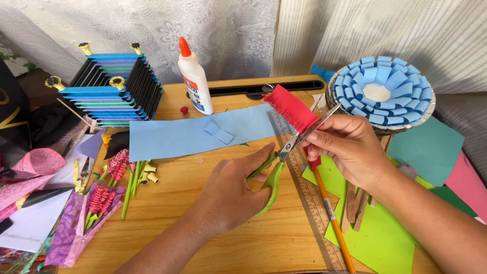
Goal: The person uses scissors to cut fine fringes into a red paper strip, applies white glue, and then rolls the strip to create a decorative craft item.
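left hand (231, 190): closed through the green handles of the scissors (284, 157), working them from the lower left
right hand (350, 147): pinches the red strip (290, 107) at its lower right end
strip: fringed red paper, held in the air over the ruler (314, 203) and blue sheet (195, 134), long axis running up-left from the right fingers
blades: parted, tips pointing up-right, crossing the strip's lower edge just beside the right fingers
key relation: blades meet the strip nearly square to its length; the uncut part lies on the right hand's side
nearby: pencil (332, 218), glue bottle (195, 78), green paper (370, 233)
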